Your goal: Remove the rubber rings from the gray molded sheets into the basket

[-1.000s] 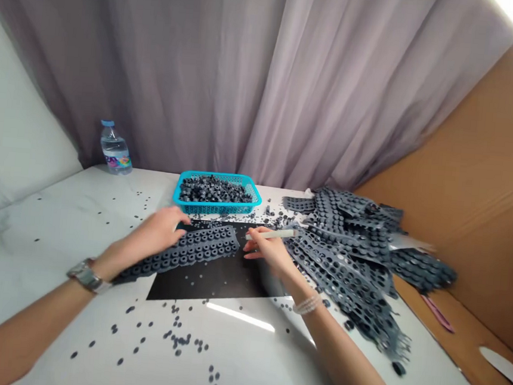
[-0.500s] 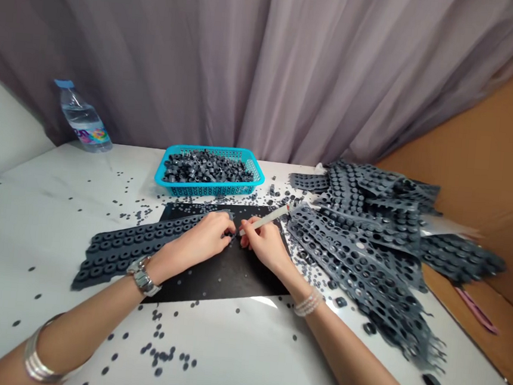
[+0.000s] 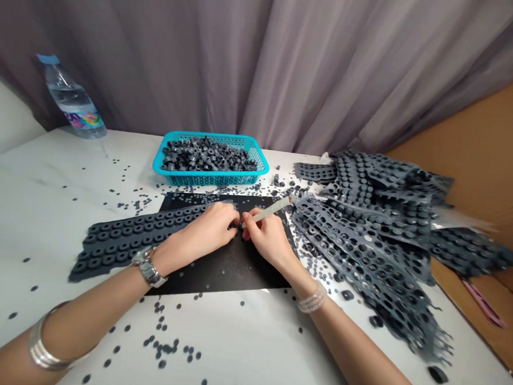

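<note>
My left hand (image 3: 208, 230) is closed on the right end of a dark grey moulded rubber sheet (image 3: 117, 241) with rows of raised rings. Its fingertips hide that end. Close beside it, my right hand (image 3: 271, 239) grips a slim white pen-like tool (image 3: 277, 206), slanting up to the right with a reddish far end. The tool's lower tip is at the left fingertips, too small to make out. Both hands are over a black mat (image 3: 222, 276), and the sheet's left part extends past the mat onto the white table (image 3: 277, 362).
A blue basket (image 3: 210, 179) full of small dark rubber pieces stands behind the mat. At the right lie punched sheets (image 3: 359, 255) and a heap of ringed sheets (image 3: 386, 198). Small black discs (image 3: 164, 347) litter the table. A water bottle (image 3: 77, 108) and a pink-handled tool (image 3: 484, 303) flank the area.
The view has shifted slightly. My hands are a little closer together, and the white tool lies deeper in my right hand. The left hand keeps its hold on the sheet.
</note>
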`<state>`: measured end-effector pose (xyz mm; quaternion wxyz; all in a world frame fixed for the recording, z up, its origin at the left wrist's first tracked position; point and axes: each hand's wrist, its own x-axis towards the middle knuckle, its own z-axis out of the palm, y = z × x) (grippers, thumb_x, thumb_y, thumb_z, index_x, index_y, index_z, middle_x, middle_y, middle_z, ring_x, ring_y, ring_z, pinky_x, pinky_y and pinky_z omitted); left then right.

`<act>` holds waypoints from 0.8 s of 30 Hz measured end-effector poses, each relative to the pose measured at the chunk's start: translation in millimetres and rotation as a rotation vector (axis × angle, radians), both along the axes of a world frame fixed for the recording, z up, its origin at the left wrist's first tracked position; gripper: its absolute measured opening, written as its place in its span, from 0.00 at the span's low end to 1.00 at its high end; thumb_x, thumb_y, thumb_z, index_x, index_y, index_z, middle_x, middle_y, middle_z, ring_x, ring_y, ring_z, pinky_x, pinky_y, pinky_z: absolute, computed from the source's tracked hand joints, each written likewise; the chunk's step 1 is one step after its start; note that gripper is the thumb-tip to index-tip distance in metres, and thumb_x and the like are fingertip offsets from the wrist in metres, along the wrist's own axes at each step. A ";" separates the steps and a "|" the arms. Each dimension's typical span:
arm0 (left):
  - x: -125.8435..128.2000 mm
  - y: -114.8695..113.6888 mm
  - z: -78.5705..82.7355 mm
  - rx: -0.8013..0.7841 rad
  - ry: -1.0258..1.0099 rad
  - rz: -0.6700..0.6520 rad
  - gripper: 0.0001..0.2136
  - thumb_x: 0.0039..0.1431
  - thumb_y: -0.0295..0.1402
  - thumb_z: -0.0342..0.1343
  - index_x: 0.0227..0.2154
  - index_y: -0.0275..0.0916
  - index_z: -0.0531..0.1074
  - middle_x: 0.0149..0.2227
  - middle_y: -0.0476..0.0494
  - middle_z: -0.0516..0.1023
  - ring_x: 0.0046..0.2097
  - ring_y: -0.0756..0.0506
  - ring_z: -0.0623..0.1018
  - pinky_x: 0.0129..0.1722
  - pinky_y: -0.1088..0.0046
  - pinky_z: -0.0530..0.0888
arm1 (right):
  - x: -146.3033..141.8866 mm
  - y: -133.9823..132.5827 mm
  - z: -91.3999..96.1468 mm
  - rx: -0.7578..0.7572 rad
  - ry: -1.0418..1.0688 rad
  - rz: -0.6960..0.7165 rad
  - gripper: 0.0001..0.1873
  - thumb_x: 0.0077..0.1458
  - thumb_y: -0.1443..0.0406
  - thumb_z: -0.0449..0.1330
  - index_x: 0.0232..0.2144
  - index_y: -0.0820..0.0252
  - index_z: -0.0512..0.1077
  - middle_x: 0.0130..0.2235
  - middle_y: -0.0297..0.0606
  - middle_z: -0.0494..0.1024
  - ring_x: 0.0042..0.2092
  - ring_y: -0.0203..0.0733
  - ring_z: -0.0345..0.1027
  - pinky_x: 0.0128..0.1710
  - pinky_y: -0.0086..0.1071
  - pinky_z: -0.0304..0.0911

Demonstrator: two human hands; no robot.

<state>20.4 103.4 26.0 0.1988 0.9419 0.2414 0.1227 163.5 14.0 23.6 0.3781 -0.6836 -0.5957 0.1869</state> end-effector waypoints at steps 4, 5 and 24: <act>0.6 -0.1 1.2 -0.034 -0.021 0.034 0.09 0.55 0.23 0.50 0.25 0.36 0.75 0.27 0.45 0.75 0.31 0.47 0.74 0.34 0.72 0.66 | -7.7 0.6 4.3 -0.010 -0.075 -0.054 0.17 0.60 0.66 0.51 0.19 0.58 0.64 0.18 0.31 0.69 0.21 0.34 0.63 0.26 0.27 0.51; -0.2 0.3 2.2 -0.051 -0.029 0.044 0.09 0.55 0.24 0.51 0.25 0.36 0.75 0.27 0.46 0.76 0.30 0.48 0.74 0.33 0.73 0.66 | -8.9 0.5 4.9 -0.013 -0.082 -0.061 0.17 0.60 0.67 0.51 0.19 0.58 0.64 0.18 0.31 0.69 0.21 0.34 0.62 0.26 0.28 0.50; -3.7 -7.1 7.3 -0.015 -0.050 0.016 0.10 0.52 0.22 0.51 0.26 0.39 0.77 0.28 0.47 0.77 0.29 0.49 0.74 0.31 0.74 0.66 | 2.7 -3.3 -0.4 0.023 0.136 -0.001 0.16 0.61 0.61 0.51 0.23 0.59 0.70 0.20 0.31 0.74 0.26 0.36 0.70 0.31 0.27 0.60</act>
